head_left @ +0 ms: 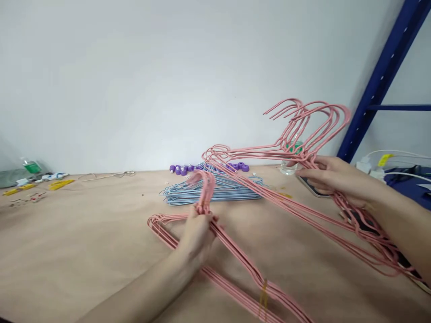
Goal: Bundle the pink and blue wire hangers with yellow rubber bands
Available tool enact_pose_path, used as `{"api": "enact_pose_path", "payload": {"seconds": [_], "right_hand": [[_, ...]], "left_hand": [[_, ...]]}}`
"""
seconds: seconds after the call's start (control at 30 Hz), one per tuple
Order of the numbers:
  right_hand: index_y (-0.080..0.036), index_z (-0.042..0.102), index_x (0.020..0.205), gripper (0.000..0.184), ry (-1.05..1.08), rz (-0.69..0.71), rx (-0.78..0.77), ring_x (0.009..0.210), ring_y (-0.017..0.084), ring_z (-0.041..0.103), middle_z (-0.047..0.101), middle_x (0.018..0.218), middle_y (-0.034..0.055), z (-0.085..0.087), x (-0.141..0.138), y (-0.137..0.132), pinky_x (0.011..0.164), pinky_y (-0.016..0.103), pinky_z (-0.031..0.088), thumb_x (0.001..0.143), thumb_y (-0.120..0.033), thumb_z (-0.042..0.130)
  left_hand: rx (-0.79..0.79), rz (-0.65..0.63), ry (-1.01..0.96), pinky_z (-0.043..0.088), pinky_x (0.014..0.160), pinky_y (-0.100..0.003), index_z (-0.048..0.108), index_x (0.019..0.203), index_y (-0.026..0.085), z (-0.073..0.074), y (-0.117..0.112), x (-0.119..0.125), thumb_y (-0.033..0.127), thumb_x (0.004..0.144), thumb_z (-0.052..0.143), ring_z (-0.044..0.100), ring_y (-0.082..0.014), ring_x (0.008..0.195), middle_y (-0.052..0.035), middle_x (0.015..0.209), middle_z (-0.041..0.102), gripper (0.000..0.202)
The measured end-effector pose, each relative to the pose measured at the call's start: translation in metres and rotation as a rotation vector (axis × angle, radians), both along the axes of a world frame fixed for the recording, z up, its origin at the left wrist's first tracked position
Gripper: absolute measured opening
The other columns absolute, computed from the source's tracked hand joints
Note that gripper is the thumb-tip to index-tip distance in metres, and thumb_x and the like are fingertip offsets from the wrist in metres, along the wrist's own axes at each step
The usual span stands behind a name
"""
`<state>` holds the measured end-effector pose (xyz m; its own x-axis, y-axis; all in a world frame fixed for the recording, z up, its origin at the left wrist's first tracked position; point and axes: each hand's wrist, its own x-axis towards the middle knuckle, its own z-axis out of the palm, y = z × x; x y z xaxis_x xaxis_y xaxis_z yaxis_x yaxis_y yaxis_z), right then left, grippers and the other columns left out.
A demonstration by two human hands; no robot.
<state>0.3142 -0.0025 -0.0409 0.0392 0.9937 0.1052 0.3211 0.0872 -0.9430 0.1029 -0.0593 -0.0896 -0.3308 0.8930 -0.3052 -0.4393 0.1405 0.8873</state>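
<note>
No writing can be read anywhere: the green label [32, 168] on a clear bottle [25, 160] at far left, the yellow strips [61, 184] on the tabletop [84, 269] near it, and the yellow tag [385, 160] on a white cable [402, 152] at far right are too small and blurred to make out

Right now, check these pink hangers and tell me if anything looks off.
A yellowish streak crosses the pink wire hangers held in the left hand, near the view's bottom. It interrupts the pink coating; tape or stain, I cannot tell.
</note>
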Motion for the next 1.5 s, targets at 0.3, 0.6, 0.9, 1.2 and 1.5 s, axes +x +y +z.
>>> {"api": "enact_pose_path", "payload": {"seconds": [0.3, 0.6, 0.9, 1.2, 1.5], "right_hand": [[-0.015, 0.048, 0.080, 0.005, -0.226, -0.022, 0.038, 0.038, 0.004, 0.021, 0.023, 0.046, -0.0098, 0.008, -0.001, -0.004, 0.039, 0.018, 0.013, 0.075, -0.014, 0.048], [-0.018, 0.047, 0.069, 0.006, -0.370, 0.174, 0.000, 0.038, 0.005, 0.023, 0.029, 0.048, -0.0085, 0.001, -0.006, 0.003, 0.037, 0.018, 0.017, 0.071, -0.017, 0.051], [-0.018, 0.054, 0.075, 0.011, -0.450, 0.470, 0.217, 0.064, 0.013, 0.051, 0.058, 0.072, 0.0021, -0.017, -0.065, 0.011, 0.057, 0.023, 0.037, 0.070, -0.014, 0.045], [-0.013, 0.055, 0.082, 0.021, -0.863, 0.384, 0.295, 0.066, 0.017, 0.054, 0.061, 0.077, 0.0082, -0.037, -0.094, 0.003, 0.058, 0.026, 0.039, 0.069, -0.005, 0.041], [-0.010, 0.049, 0.102, 0.045, -0.875, 0.394, 0.479, 0.070, 0.018, 0.055, 0.056, 0.090, 0.0106, -0.058, -0.093, -0.012, 0.061, 0.032, 0.048, 0.063, 0.005, 0.033]], "left_hand": [[-0.254, -0.234, 0.031, 0.040, 0.045, -0.020, 0.036, 0.108, 0.021, -0.032, 0.023, 0.011, -0.007, 0.070, 0.034, 0.038, -0.0068, 0.041, 0.0076, 0.061, 0.038, 0.048], [0.103, -0.470, 0.451, 0.046, 0.078, -0.026, 0.056, 0.104, 0.020, 0.045, -0.019, -0.037, 0.025, 0.074, 0.055, 0.057, -0.0180, 0.097, -0.0064, 0.104, 0.060, 0.030], [0.382, -0.723, 1.586, 0.040, 0.088, -0.044, 0.050, 0.103, 0.011, 0.051, 0.038, -0.010, 0.029, 0.053, 0.077, 0.052, -0.0362, 0.101, -0.0184, 0.104, 0.057, 0.059], [0.265, -0.701, 1.582, 0.042, 0.061, -0.033, 0.040, 0.097, 0.016, 0.018, 0.050, -0.001, 0.006, 0.065, 0.049, 0.061, -0.0320, 0.082, -0.0143, 0.089, 0.062, 0.035], [0.233, -0.600, 1.686, 0.040, 0.061, -0.031, 0.045, 0.098, 0.019, 0.024, 0.038, -0.016, 0.011, 0.073, 0.046, 0.060, -0.0273, 0.081, -0.0083, 0.084, 0.062, 0.027]]}}
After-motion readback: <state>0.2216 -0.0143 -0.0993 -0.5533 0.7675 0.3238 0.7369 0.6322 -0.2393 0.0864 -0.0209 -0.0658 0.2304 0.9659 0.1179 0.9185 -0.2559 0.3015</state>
